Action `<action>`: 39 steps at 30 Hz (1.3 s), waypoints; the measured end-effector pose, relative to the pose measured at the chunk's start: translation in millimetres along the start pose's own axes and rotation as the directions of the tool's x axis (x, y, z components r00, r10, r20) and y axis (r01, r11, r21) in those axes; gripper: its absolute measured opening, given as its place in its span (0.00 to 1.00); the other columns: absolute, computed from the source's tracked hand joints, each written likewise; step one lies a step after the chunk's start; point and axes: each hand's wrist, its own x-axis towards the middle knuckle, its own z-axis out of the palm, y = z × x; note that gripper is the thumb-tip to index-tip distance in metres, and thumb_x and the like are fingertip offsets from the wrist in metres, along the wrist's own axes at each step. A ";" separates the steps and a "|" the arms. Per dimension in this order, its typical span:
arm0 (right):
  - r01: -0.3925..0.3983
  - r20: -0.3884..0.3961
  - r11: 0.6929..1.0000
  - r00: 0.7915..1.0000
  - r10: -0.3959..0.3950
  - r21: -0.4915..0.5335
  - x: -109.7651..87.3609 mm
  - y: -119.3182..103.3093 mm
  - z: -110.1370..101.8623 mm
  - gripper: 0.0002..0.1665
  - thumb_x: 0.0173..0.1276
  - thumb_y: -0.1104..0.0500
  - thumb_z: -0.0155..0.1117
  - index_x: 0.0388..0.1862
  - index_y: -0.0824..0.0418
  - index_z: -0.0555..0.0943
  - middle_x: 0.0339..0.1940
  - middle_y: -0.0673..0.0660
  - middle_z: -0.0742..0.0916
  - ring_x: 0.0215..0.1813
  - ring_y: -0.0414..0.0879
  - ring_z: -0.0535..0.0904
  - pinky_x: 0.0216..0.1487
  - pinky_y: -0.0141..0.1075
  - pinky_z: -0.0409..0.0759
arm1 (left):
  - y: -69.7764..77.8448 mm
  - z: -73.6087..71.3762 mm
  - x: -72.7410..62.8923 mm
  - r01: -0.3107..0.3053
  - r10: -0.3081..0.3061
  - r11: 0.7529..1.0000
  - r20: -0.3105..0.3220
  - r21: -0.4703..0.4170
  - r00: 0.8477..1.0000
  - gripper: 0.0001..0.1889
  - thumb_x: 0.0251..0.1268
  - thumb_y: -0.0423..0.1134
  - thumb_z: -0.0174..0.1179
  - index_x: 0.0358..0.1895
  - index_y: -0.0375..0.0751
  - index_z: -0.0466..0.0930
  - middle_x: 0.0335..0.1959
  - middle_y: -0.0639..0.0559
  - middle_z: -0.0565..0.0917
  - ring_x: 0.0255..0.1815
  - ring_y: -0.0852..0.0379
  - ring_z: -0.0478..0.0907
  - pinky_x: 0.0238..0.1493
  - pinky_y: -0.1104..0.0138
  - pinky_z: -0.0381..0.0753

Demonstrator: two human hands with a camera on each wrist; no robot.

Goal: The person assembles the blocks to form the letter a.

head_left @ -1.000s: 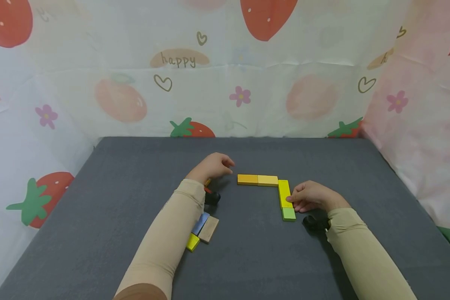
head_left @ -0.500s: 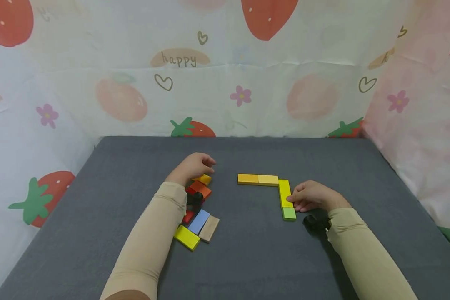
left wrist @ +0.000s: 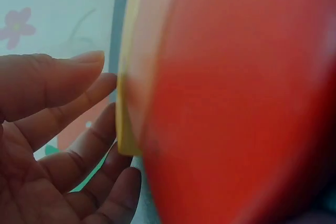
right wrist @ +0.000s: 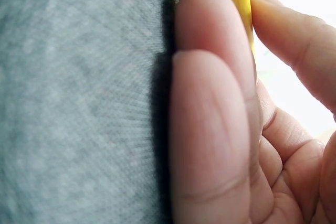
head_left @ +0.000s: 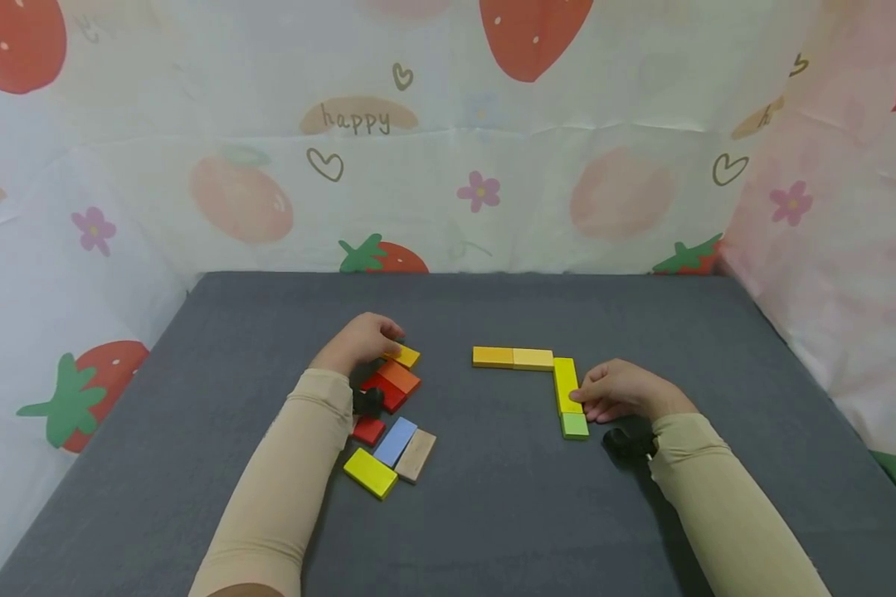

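Note:
My left hand (head_left: 358, 342) is over the far end of the loose blocks, with its fingertips at an orange-yellow wooden block (head_left: 406, 356). In the left wrist view its thumb (left wrist: 79, 77) stands apart from that block, and the fingers are loosely bent beside it. My right hand (head_left: 635, 390) rests against a yellow block (head_left: 567, 383). The thumb touches its top, while fingertips lie along its side. A green block (head_left: 575, 426) meets its near end. Two orange-yellow blocks (head_left: 493, 357) lie end to end at its far end, forming a corner.
Near the left forearm lie an orange block (head_left: 400, 377), red blocks (head_left: 369, 430), a blue block (head_left: 396, 441), a plain wood block (head_left: 416, 456) and a yellow block (head_left: 371, 473). A grey cloth (head_left: 493, 514) covers the table. Printed curtains (head_left: 448, 232) hang behind and beside it.
My left hand has moved left and slightly down, from beside the laid row to the orange-yellow block, uncovering more loose blocks. My right hand and the laid blocks stay put.

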 end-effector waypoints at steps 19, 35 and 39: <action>-0.010 0.006 1.000 1.000 0.010 0.008 -1.5 -1.6 -0.1 0.12 0.66 0.54 0.67 0.27 0.61 0.83 0.20 0.50 0.84 0.22 0.39 0.79 0.30 0.30 0.81 | -4.2 -6.2 -2.4 0.012 -0.014 0.998 0.028 0.065 1.000 0.19 0.66 0.34 0.59 0.59 0.37 0.79 0.58 0.40 0.79 0.54 0.45 0.74 0.61 0.54 0.76; -0.010 0.004 1.000 1.000 0.010 0.005 -1.3 -1.1 0.6 0.12 0.66 0.54 0.66 0.28 0.61 0.82 0.20 0.50 0.84 0.22 0.39 0.79 0.30 0.30 0.81 | 0.5 -7.3 -0.4 -0.023 0.018 0.992 0.037 0.125 0.999 0.06 0.62 0.31 0.62 0.41 0.39 0.79 0.43 0.43 0.80 0.41 0.49 0.74 0.46 0.62 0.78; -0.007 0.004 1.000 1.000 0.007 0.007 -1.0 -0.3 0.4 0.12 0.67 0.54 0.66 0.27 0.61 0.82 0.19 0.50 0.83 0.22 0.39 0.79 0.29 0.30 0.81 | 1.3 -7.6 0.8 -0.032 0.026 0.990 0.046 0.136 0.999 0.10 0.62 0.31 0.61 0.47 0.38 0.79 0.49 0.40 0.80 0.46 0.48 0.75 0.51 0.59 0.79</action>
